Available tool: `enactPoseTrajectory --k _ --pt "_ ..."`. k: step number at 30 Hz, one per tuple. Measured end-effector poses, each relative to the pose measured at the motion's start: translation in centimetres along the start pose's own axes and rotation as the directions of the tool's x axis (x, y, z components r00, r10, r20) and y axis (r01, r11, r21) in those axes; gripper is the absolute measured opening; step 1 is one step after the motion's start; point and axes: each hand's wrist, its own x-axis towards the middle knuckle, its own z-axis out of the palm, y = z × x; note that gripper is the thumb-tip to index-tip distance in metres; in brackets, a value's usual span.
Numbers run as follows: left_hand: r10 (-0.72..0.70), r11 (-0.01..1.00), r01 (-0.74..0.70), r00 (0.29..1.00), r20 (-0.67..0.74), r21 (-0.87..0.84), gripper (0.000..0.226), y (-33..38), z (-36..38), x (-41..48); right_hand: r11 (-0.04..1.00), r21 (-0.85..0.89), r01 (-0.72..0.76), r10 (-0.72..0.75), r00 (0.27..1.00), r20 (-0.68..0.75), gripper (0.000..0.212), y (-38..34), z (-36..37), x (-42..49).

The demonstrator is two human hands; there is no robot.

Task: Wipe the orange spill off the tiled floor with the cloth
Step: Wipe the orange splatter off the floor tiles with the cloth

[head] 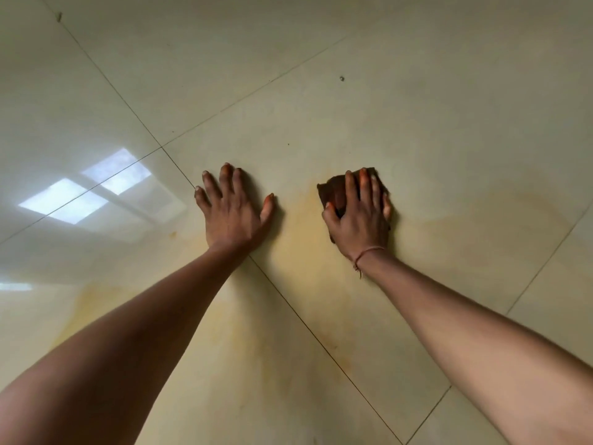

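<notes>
Down on cream tiled floor (417,107), pressing folded dark-brown cloth (333,191) under right hand (357,216), fingers straight on top, not clenched. Bracing with left hand (234,213), splayed flat on bare tile, holding nothing. Noting faint orange spill (305,245) smeared between both hands, back toward body and off to the right. Best to keep palm weight even, pull in overlapping strokes, refold to clean face once saturated, work along grout line (321,343).

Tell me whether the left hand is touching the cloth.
Apart. The head view shows the left hand flat on the floor, a stained strip of it lying bare between the thumb and the cloth under the right hand.
</notes>
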Motion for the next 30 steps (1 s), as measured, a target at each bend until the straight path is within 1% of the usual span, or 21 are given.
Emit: enactPoseTrajectory --k 2,4,5,6,8,9,10,11,12,14,15,16,18,20,21,22,24,26,27,28,30 --pt "0.018 1.0 -0.018 1.0 -0.004 -0.017 0.087 0.2 -0.1 -0.2 0.996 -0.005 0.092 -0.092 0.995 -0.026 0.073 1.4 0.3 -4.0" --pt "0.015 1.0 -0.015 1.0 0.0 -0.026 0.087 0.1 -0.3 -0.2 0.973 -0.024 0.231 -0.23 0.973 0.029 0.077 3.8 0.6 -10.4" --pt "0.012 0.999 -0.012 1.0 -0.004 -0.032 0.087 0.1 -0.4 -0.2 0.964 -0.028 0.265 -0.264 0.963 0.05 0.077 4.9 0.3 -10.9" --pt "0.014 0.999 -0.014 1.0 -0.007 -0.037 0.087 0.0 -0.5 -0.3 0.969 -0.021 0.247 -0.246 0.968 0.045 0.077 5.5 0.3 -10.0" --pt "0.037 0.998 -0.037 0.999 -0.009 -0.046 0.087 0.0 -0.1 -0.2 0.999 -0.02 0.027 -0.027 1.0 -0.007 0.073 4.6 -0.5 -4.6" --pt "0.039 0.998 -0.039 0.999 -0.012 -0.046 0.088 -0.2 0.0 -0.1 0.998 -0.018 -0.068 0.068 0.998 0.014 0.072 3.6 -1.0 -2.0" --pt "0.039 0.998 -0.041 0.999 -0.025 -0.054 0.088 -0.2 0.0 0.0 0.994 -0.013 -0.108 0.109 0.994 0.025 0.071 2.9 -1.2 -0.8" --pt "0.044 0.997 -0.046 0.998 -0.035 -0.062 0.089 -0.2 0.0 0.0 0.996 -0.005 -0.087 0.087 0.996 0.021 0.072 2.8 -0.9 -1.5" --pt "0.044 0.996 -0.046 0.998 -0.035 -0.071 0.091 -0.5 -0.1 0.0 1.0 -0.002 -0.013 0.013 1.0 0.001 0.073 3.2 -0.4 -3.8" --pt "0.05 0.995 -0.052 0.999 -0.021 -0.085 0.096 -0.3 -0.7 -0.3 0.99 -0.023 0.137 -0.136 0.99 0.037 0.076 5.8 0.1 -12.3" --pt "0.067 0.994 -0.069 0.997 -0.023 -0.082 0.098 -0.1 -1.0 -0.5 0.983 -0.036 0.18 -0.177 0.982 0.062 0.077 7.4 -0.2 -15.0" --pt "0.132 0.989 -0.132 0.991 -0.016 -0.062 0.1 1.3 -1.1 -1.3 0.983 -0.052 0.174 -0.17 0.983 0.072 0.077 9.6 -0.7 -16.4" --pt "0.326 0.945 -0.326 0.945 0.032 -0.026 0.101 5.2 -0.8 -3.5 0.997 -0.074 0.035 -0.03 0.997 0.067 0.076 12.1 -1.8 -14.5" --pt "0.493 0.87 -0.491 0.866 0.089 -0.044 0.098 10.1 0.3 -6.1 0.987 -0.056 -0.152 0.155 0.987 0.044 0.073 12.7 -2.5 -12.5" --pt "0.564 0.826 -0.561 0.818 0.115 -0.059 0.094 12.6 1.0 -7.3 0.978 -0.026 -0.208 0.208 0.978 0.005 0.072 12.8 -2.4 -13.4" --pt "0.619 0.785 -0.616 0.774 0.135 -0.07 0.089 14.6 1.5 -8.3 0.975 -0.004 -0.223 0.223 0.974 -0.033 0.072 12.8 -2.1 -15.4" --pt "0.706 0.707 -0.699 0.69 0.161 -0.106 0.08 17.8 2.2 -9.6 0.98 -0.006 -0.201 0.201 0.98 -0.013 0.074 13.7 -1.3 -22.1" --pt "0.773 0.631 -0.761 0.603 0.198 -0.149 0.076 20.8 2.7 -11.3 0.982 -0.055 -0.182 0.183 0.983 0.019 0.076 17.1 -2.0 -25.9" --pt "0.796 0.601 -0.781 0.567 0.209 -0.168 0.076 22.2 3.0 -12.3 0.969 -0.064 -0.239 0.241 0.97 0.018 0.076 19.2 -2.6 -25.7" --pt "0.805 0.589 -0.788 0.549 0.226 -0.182 0.076 23.3 3.5 -13.4 0.943 -0.073 -0.324 0.325 0.946 -0.002 0.075 21.0 -3.3 -24.7" --pt "0.782 0.62 -0.768 0.586 0.214 -0.161 0.077 23.9 4.5 -14.6 0.881 -0.051 -0.47 0.468 0.883 -0.039 0.074 22.3 -4.0 -22.5"
